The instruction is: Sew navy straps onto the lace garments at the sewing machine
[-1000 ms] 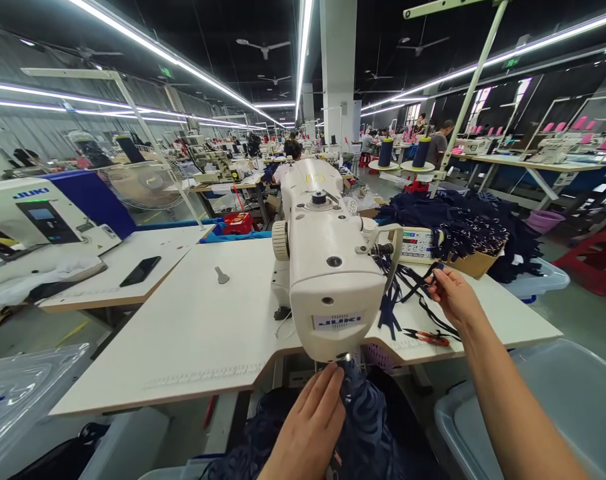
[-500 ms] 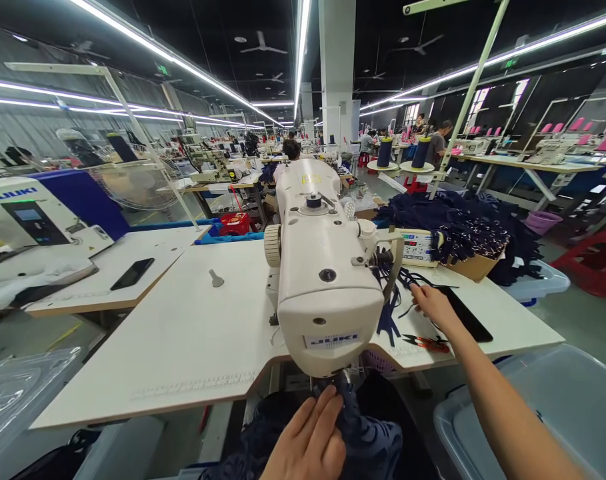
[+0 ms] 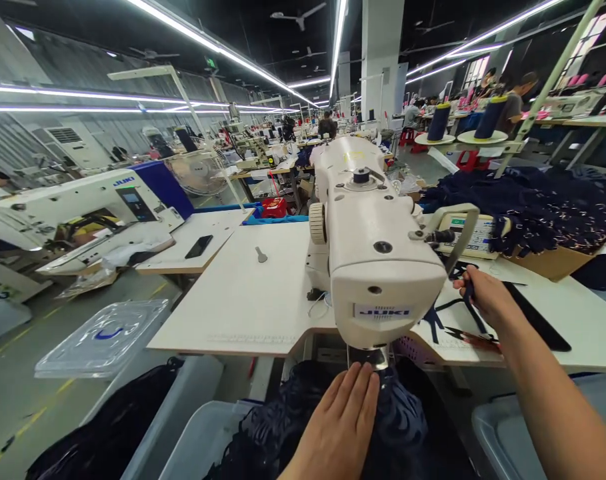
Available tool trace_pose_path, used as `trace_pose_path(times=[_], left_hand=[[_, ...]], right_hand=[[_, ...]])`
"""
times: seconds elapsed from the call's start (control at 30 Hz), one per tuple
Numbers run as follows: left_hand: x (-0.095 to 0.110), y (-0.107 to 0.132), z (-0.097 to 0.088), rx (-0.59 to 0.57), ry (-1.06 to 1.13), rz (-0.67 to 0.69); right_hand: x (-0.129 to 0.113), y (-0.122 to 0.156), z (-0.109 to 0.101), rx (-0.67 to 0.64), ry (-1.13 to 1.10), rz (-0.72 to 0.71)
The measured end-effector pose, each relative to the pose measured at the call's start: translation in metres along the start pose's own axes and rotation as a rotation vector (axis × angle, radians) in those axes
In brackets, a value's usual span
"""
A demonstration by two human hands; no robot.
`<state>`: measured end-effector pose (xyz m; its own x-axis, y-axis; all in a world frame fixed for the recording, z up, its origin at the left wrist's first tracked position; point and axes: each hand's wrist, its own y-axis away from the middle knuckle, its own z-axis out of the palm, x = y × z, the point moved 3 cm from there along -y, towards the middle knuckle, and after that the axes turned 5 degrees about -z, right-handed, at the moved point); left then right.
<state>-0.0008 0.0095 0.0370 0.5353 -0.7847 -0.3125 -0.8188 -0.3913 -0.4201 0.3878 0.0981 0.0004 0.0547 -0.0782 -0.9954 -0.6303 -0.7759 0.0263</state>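
My left hand [image 3: 343,415] lies with fingers straight and close together at the head of the white sewing machine [image 3: 383,283], just below its needle area. Navy straps [image 3: 400,413] bunch under and around this hand; whether the thumb grips any of them is hidden. On the machine's right, my right hand [image 3: 490,297] pinches a navy strap [image 3: 469,293], which hangs down toward the table. Red-handled snips [image 3: 475,339] and a dark flat tablet-like slab [image 3: 537,317] lie near that hand.
The white table [image 3: 263,300] carries a small grey metal piece [image 3: 261,255] on the left. A control box [image 3: 470,233] stands behind my right hand, beside a carton [image 3: 557,260] heaped with navy straps. Plastic bins [image 3: 197,440] flank my lap. A second machine [image 3: 83,207] stands left.
The view has turned left. My right hand has picked up a navy strap from the strips on the table. My left hand has flattened, its fingers now straight near the needle.
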Motion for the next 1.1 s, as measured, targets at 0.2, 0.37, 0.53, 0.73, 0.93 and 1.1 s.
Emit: trace_pose_path(times=[0.2, 0.37, 0.53, 0.73, 0.93, 1.1], left_hand=[[0.004, 0.005, -0.003, -0.061, -0.055, -0.075], [-0.001, 0.013, -0.004, -0.235, 0.032, -0.108], [0.001, -0.001, -0.001, -0.192, 0.132, -0.182], [0.008, -0.024, 0.004, 0.089, 0.165, -0.072], [0.0, -0.017, -0.002, 0.132, 0.194, -0.058], [-0.007, -0.014, -0.006, 0.19, 0.503, -0.144]], right_hand=[[-0.02, 0.064, 0.027, -0.237, -0.386, 0.098], [-0.024, 0.122, 0.059, -0.392, -0.606, 0.22], [-0.021, 0.149, 0.08, -0.432, -0.605, 0.255], [-0.016, 0.154, 0.09, -0.37, -0.531, 0.208], [-0.013, 0.154, 0.094, -0.301, -0.451, 0.089], [-0.014, 0.154, 0.101, -0.224, -0.33, 0.014]])
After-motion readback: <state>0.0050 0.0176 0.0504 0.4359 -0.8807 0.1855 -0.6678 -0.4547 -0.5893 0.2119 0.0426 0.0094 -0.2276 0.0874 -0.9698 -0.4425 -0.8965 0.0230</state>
